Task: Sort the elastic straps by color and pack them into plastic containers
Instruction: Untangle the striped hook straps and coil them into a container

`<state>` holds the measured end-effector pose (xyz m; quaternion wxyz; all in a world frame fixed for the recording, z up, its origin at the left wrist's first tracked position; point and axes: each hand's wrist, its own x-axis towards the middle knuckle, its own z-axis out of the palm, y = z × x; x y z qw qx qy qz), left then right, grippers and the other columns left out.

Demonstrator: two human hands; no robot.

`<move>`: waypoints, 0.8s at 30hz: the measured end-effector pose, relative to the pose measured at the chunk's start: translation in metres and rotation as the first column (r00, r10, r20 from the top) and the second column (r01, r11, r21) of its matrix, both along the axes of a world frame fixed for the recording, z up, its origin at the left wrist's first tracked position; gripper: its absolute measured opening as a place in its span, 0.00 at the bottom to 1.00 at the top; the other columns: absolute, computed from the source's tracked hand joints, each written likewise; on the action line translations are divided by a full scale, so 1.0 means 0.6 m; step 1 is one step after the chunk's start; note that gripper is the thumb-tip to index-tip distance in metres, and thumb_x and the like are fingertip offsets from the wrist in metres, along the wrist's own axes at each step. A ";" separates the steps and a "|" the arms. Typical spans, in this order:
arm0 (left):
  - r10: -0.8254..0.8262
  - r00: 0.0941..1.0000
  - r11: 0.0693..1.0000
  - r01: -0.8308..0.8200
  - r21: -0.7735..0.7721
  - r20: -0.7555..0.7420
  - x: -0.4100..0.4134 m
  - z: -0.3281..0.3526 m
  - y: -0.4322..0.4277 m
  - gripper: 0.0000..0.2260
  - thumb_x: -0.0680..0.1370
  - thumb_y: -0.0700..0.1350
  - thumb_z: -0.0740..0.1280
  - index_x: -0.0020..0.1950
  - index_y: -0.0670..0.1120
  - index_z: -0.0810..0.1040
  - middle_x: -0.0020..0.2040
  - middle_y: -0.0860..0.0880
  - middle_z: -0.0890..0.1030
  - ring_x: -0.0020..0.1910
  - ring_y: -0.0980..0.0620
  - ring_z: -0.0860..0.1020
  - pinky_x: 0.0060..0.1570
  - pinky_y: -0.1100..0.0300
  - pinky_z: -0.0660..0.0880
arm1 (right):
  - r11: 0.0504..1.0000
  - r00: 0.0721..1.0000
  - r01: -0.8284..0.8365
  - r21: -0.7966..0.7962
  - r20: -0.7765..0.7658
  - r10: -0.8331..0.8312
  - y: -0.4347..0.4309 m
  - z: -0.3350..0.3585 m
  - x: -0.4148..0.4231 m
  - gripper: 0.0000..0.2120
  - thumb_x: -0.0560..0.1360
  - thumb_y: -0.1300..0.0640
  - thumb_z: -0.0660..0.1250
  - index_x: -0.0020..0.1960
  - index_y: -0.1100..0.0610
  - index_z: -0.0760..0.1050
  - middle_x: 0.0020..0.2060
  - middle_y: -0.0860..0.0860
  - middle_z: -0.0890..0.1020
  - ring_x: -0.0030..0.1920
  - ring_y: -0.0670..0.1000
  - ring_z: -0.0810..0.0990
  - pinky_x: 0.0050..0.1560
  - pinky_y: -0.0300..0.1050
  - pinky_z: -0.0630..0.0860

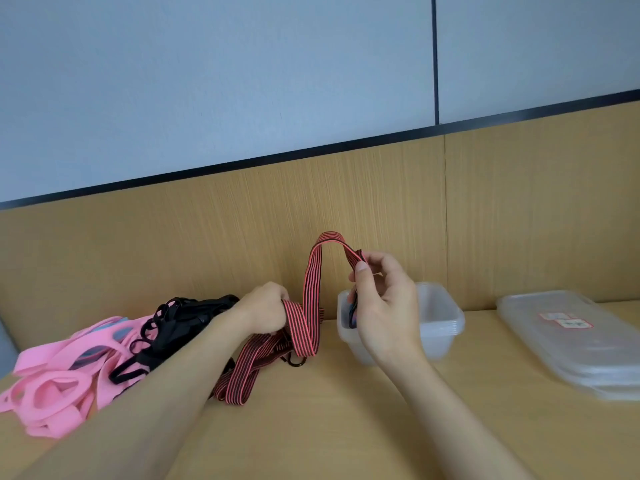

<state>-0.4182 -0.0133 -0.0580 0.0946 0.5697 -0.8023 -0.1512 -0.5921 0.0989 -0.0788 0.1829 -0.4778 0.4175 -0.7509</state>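
A red-and-black striped elastic strap [309, 299] arches up between my two hands. My right hand [382, 299] pinches one end of it, raised in front of a stack of clear plastic containers [438, 323]. My left hand [266, 311] grips the strap lower down, and the rest of it trails in loops on the table toward me, with a dark metal hook [297, 361] lying under it. A pile of pink straps [59, 372] lies at the far left, with black straps [173, 327] heaped on its right side.
A stack of clear flat lids [581, 344] with a red-and-white label lies at the right. The wooden table [346, 427] meets a wooden back panel just behind the containers.
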 end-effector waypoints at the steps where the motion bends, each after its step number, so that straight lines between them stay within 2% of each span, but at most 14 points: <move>1: 0.011 0.998 1.000 -0.010 0.019 -0.061 0.002 0.009 0.002 0.05 0.81 0.39 0.63 0.51 0.41 0.79 0.45 0.41 0.84 0.41 0.44 0.84 0.38 0.54 0.78 | 1.000 1.000 -0.013 0.004 0.000 0.013 0.000 0.000 0.001 0.07 0.83 0.57 0.62 0.51 0.48 0.77 0.35 0.46 0.80 0.30 0.53 0.77 0.31 0.52 0.77; 4: 0.051 0.983 0.996 -0.036 0.086 -0.177 0.011 0.037 0.008 0.07 0.82 0.40 0.64 0.57 0.42 0.79 0.46 0.42 0.85 0.44 0.42 0.85 0.45 0.50 0.83 | 1.000 0.999 -0.016 0.008 -0.034 0.016 0.001 0.000 0.004 0.06 0.83 0.57 0.63 0.52 0.48 0.77 0.40 0.50 0.82 0.34 0.57 0.78 0.37 0.57 0.78; 6: 0.089 0.976 0.989 -0.062 0.136 -0.200 0.015 0.054 0.008 0.10 0.83 0.37 0.63 0.64 0.39 0.77 0.51 0.38 0.84 0.38 0.49 0.84 0.50 0.50 0.81 | 1.000 0.999 -0.021 0.006 -0.040 0.021 0.001 0.000 0.005 0.06 0.83 0.57 0.63 0.51 0.47 0.76 0.41 0.51 0.82 0.39 0.60 0.80 0.42 0.59 0.79; 7: 0.095 0.976 0.985 -0.064 0.158 -0.197 0.017 0.062 0.009 0.13 0.83 0.35 0.62 0.67 0.36 0.75 0.56 0.35 0.83 0.35 0.53 0.83 0.49 0.54 0.81 | 1.000 0.999 -0.025 0.010 -0.042 0.025 0.001 0.000 0.005 0.07 0.83 0.57 0.63 0.51 0.46 0.76 0.40 0.52 0.82 0.40 0.60 0.80 0.43 0.59 0.79; 8: 0.092 0.979 0.986 -0.064 0.156 -0.180 0.018 0.069 0.009 0.14 0.83 0.33 0.61 0.69 0.35 0.74 0.58 0.34 0.81 0.36 0.54 0.83 0.45 0.58 0.80 | 0.999 0.999 -0.031 0.015 -0.044 0.031 0.000 0.000 0.005 0.07 0.83 0.57 0.63 0.51 0.46 0.76 0.40 0.52 0.82 0.40 0.60 0.80 0.44 0.59 0.79; 10: 0.083 0.981 0.990 -0.062 0.124 -0.173 0.018 0.081 0.011 0.14 0.83 0.35 0.63 0.68 0.34 0.75 0.59 0.36 0.81 0.50 0.45 0.84 0.36 0.65 0.80 | 0.999 0.998 -0.045 0.022 -0.052 0.046 -0.001 -0.002 0.005 0.07 0.83 0.57 0.63 0.51 0.46 0.76 0.40 0.51 0.81 0.39 0.58 0.79 0.43 0.55 0.79; 11: 0.089 0.978 0.990 -0.066 0.123 -0.191 0.017 0.087 0.012 0.13 0.83 0.39 0.65 0.66 0.36 0.77 0.58 0.37 0.82 0.53 0.42 0.83 0.33 0.63 0.80 | 0.999 0.997 -0.046 0.020 -0.062 0.048 -0.002 -0.004 0.005 0.07 0.82 0.57 0.63 0.51 0.46 0.76 0.39 0.49 0.81 0.38 0.56 0.79 0.42 0.52 0.78; 12: 0.096 0.974 0.990 -0.071 0.125 -0.205 0.017 0.092 0.015 0.12 0.82 0.44 0.67 0.62 0.37 0.79 0.55 0.38 0.84 0.52 0.42 0.84 0.31 0.60 0.80 | 0.999 0.996 -0.043 0.017 -0.076 0.044 -0.002 -0.005 0.005 0.07 0.82 0.57 0.64 0.50 0.45 0.76 0.39 0.46 0.81 0.38 0.52 0.79 0.41 0.47 0.77; 14: 0.081 0.977 0.992 -0.061 0.107 -0.199 0.020 0.101 0.018 0.12 0.81 0.49 0.69 0.55 0.40 0.82 0.44 0.44 0.85 0.43 0.47 0.84 0.31 0.57 0.80 | 0.999 0.994 -0.040 0.020 -0.105 0.042 -0.003 -0.007 0.006 0.07 0.82 0.57 0.64 0.50 0.45 0.77 0.38 0.43 0.80 0.37 0.49 0.78 0.39 0.37 0.74; 16: 0.060 0.983 0.995 -0.046 0.083 -0.174 0.023 0.110 0.019 0.11 0.80 0.50 0.70 0.51 0.42 0.81 0.37 0.49 0.82 0.37 0.50 0.82 0.31 0.58 0.79 | 0.998 0.990 -0.049 0.032 -0.128 0.053 -0.005 -0.010 0.007 0.07 0.81 0.57 0.65 0.50 0.45 0.77 0.38 0.43 0.80 0.37 0.51 0.79 0.38 0.37 0.73; 18: 0.042 0.987 0.998 -0.033 0.055 -0.157 0.026 0.121 0.022 0.09 0.79 0.48 0.71 0.54 0.44 0.80 0.41 0.47 0.83 0.40 0.49 0.83 0.32 0.58 0.80 | 0.997 0.988 -0.061 0.036 -0.142 0.066 -0.007 -0.013 0.008 0.06 0.81 0.56 0.66 0.51 0.45 0.76 0.39 0.44 0.79 0.38 0.51 0.78 0.38 0.39 0.74; 21: -0.001 0.980 1.000 0.007 0.029 -0.198 0.032 0.145 0.028 0.08 0.80 0.42 0.70 0.59 0.46 0.79 0.48 0.45 0.85 0.46 0.48 0.85 0.43 0.52 0.84 | 0.998 0.985 -0.058 0.029 -0.162 0.062 -0.008 -0.015 0.008 0.06 0.80 0.55 0.67 0.52 0.43 0.75 0.43 0.42 0.79 0.38 0.47 0.77 0.38 0.36 0.74; 24: -0.089 0.965 0.995 0.096 0.013 -0.247 0.039 0.172 0.044 0.10 0.78 0.43 0.72 0.58 0.52 0.79 0.42 0.52 0.86 0.41 0.56 0.85 0.42 0.57 0.82 | 0.998 0.985 -0.060 0.031 -0.160 0.064 -0.008 -0.015 0.007 0.06 0.80 0.55 0.67 0.54 0.44 0.75 0.44 0.42 0.78 0.39 0.50 0.77 0.40 0.40 0.75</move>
